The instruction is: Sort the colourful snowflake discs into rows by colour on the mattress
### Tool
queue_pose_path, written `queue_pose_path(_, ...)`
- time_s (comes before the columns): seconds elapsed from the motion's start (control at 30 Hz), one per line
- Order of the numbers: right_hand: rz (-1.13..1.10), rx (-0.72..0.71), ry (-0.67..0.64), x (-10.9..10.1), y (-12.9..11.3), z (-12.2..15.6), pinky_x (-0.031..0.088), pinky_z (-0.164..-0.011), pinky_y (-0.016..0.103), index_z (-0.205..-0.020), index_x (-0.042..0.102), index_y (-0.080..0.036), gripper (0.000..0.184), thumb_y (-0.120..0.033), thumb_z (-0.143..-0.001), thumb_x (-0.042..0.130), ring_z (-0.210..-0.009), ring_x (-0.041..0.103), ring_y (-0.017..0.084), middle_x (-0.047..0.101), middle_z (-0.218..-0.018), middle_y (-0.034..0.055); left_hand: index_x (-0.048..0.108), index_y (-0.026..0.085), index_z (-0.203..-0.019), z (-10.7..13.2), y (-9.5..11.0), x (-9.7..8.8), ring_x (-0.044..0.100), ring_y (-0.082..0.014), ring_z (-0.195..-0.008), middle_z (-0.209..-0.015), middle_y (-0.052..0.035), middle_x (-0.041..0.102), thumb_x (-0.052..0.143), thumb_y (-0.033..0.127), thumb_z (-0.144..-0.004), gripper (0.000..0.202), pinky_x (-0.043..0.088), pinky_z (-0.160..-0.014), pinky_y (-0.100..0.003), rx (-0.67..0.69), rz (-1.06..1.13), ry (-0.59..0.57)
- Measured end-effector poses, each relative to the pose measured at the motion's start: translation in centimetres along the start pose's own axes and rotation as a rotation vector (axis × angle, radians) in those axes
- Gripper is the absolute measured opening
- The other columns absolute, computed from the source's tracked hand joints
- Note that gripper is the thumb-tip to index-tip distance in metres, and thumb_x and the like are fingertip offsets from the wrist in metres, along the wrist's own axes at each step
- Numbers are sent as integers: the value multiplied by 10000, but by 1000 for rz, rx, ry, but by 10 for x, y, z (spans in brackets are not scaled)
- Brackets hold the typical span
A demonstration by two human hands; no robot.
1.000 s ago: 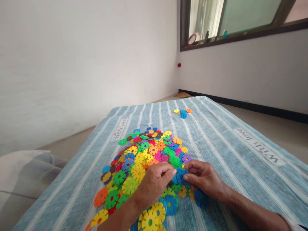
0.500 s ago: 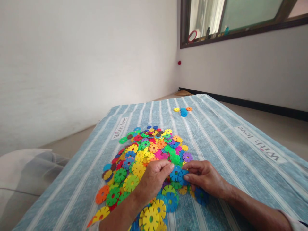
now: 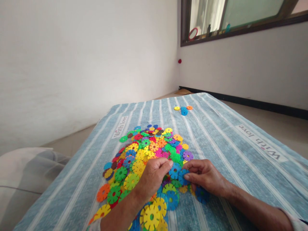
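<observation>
Between thumb and bent fingers, my left hand (image 3: 155, 175) pinches a blue notched disc (image 3: 174, 170) by its left side. My right hand (image 3: 207, 176) grips a second blue notched disc (image 3: 183, 177) with thumb and fingertips. The two discs meet edge to edge and seem to overlap slightly; whether their slots interlock I cannot tell. Below and around both hands spreads a pile of slotted plastic discs (image 3: 131, 181) in yellow, green, red, orange, pink, purple and blue. A dark blue disc (image 3: 201, 194) lies under my right wrist.
A blue-and-white striped cloth (image 3: 216, 144) covers the table-like surface. Toward its far end lie a blue disc piece (image 3: 184, 111), a yellow disc (image 3: 176, 108) and an orange disc (image 3: 189, 107). Pale draped fabric (image 3: 26, 183) stands at the left. Walls and a window (image 3: 250, 16) are behind.
The blue disc in my left hand has drawn slightly away from the one in my right, showing more of its face. Otherwise both hands keep their grip; the view shifts a little.
</observation>
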State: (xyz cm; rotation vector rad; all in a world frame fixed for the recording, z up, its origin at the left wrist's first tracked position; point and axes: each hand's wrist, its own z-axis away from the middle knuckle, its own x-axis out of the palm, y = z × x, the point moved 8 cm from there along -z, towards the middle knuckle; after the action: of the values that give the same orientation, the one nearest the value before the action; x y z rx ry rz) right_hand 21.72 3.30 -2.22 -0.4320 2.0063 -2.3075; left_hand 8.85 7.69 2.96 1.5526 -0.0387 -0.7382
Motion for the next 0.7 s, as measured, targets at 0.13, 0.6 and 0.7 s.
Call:
queue_pose_path(0.13, -7, 3, -6, 1, -1, 0, 428, -403, 177, -831, 603, -148, 322, -391, -663, 730, -401, 504, 65, 556, -537, -51, 339, 186, -532, 1, -2, 1, 268, -91, -526, -541, 54, 259, 456, 417, -814, 383, 236, -497, -231, 4, 8, -7)
queue_pose_path(0.6, -9, 16, -24, 2, -2, 1, 443, -411, 183, -805, 598, -144, 308, -379, -660, 735, -406, 514, 69, 573, -547, -42, 278, 193, -536, 2, -1, -1, 238, -86, -523, -538, 55, 233, 469, 387, -809, 386, 209, -483, -233, -11, 24, 16)
queue_pose_path(0.7, -11, 20, -26, 2, -1, 1, 445, -414, 183, -795, 598, -143, 314, -378, -648, 745, -407, 513, 67, 575, -549, -41, 288, 192, -536, 2, -4, -1, 235, -88, -530, -542, 54, 229, 474, 390, -810, 386, 210, -485, -232, -20, 28, 22)
